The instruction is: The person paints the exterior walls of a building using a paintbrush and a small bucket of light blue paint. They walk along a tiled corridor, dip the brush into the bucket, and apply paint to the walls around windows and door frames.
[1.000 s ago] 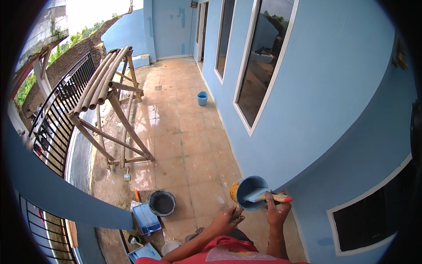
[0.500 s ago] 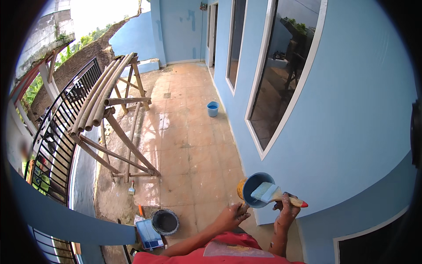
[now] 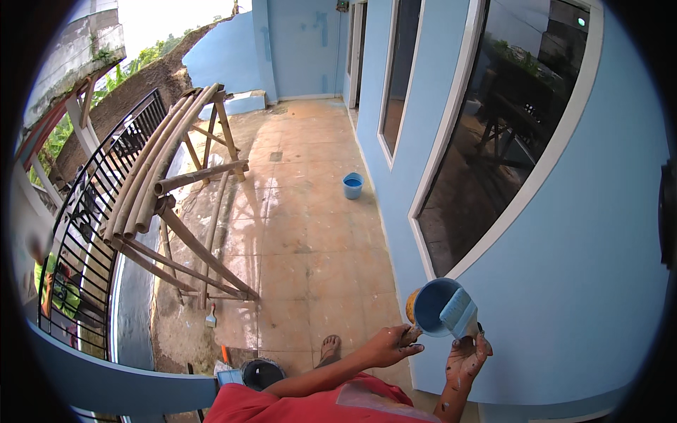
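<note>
My left hand (image 3: 393, 347) is closed round the handle of a dipper (image 3: 427, 310), yellowish outside and coated with blue paint inside. Its round mouth faces up towards me, close to the light blue wall. In my right hand (image 3: 467, 358), spotted with paint, is a wide paintbrush (image 3: 460, 312). The blue-covered bristles point up and lie over the dipper's right rim. My fingers and palm hide most of the brush's handle.
A bamboo trestle (image 3: 169, 158) stands left, beside a black railing (image 3: 84, 233). On the tiled floor are a blue bucket (image 3: 352, 186), another brush (image 3: 211, 316) and a black bucket (image 3: 262, 374). Windows (image 3: 508, 134) line the right wall. A person in green (image 3: 67, 289) is beyond the railing.
Both hands have moved right with the dipper and brush. The brush has turned from lying across the dipper to bristles upward at its rim. My view has shifted, and a bare foot now shows.
</note>
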`<state>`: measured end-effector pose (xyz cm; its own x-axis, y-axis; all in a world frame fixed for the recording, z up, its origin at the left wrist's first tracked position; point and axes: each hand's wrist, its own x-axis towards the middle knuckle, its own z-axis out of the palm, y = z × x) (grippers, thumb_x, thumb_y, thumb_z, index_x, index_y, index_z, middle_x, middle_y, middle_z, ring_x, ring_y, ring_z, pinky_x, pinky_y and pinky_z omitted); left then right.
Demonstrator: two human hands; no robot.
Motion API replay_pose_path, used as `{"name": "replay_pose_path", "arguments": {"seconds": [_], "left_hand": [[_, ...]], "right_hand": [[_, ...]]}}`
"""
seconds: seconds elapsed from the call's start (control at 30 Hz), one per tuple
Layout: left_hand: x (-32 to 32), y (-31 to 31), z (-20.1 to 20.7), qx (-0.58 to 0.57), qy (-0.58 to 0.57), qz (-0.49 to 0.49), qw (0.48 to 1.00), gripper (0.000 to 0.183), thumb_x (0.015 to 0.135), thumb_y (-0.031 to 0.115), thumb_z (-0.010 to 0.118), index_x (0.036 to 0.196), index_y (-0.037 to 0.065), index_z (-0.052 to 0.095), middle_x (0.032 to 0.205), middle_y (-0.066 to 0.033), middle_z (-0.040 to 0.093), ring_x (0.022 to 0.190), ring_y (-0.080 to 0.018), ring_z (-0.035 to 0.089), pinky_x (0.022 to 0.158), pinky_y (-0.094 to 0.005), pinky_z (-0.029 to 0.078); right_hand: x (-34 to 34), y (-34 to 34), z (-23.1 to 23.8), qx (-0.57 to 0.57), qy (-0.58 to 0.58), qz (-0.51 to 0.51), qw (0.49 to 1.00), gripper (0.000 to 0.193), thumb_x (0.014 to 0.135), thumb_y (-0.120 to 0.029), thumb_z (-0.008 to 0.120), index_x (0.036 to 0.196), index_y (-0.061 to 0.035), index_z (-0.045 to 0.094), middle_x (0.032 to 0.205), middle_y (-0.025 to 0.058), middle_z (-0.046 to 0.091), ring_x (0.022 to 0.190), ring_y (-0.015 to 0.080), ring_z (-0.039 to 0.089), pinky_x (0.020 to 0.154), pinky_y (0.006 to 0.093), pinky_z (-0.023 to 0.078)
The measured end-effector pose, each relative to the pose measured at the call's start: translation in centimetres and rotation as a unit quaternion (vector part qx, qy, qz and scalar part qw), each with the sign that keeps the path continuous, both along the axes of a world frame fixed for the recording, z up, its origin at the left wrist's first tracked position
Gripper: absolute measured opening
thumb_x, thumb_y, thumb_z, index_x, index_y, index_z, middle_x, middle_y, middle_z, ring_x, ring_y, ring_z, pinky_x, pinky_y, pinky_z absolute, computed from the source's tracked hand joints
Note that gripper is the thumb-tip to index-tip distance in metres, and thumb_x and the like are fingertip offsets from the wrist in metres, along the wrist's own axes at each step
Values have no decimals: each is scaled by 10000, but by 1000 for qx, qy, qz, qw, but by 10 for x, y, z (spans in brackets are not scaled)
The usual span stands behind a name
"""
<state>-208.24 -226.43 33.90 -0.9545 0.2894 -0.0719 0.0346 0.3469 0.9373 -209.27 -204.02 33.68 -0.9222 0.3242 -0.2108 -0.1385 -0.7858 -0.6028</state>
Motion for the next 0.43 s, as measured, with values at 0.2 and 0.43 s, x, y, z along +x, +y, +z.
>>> {"name": "replay_pose_path", "arguments": {"seconds": [0.2, 0.43], "left_hand": [[-81, -33, 8, 32, 24, -114, 993, 532, 959, 436, 722, 1092, -65, 601, 826, -246, 660, 767, -395, 668, 709, -470, 499], [-148, -41, 55, 33, -53, -199, 978, 457, 941, 375, 754, 1082, -37, 614, 809, -125, 648, 702, -210, 628, 640, -362, 506]], "right_hand": [[-37, 3, -36, -58, 143, 21, 988, 317, 1027, -228, 613, 1291, -51, 601, 1217, 122, 700, 895, 207, 710, 630, 313, 601], [-63, -30, 18, -135, 154, -99, 974, 195, 977, -130, 637, 1164, -92, 675, 1202, 69, 718, 914, 231, 711, 716, 391, 617]]}}
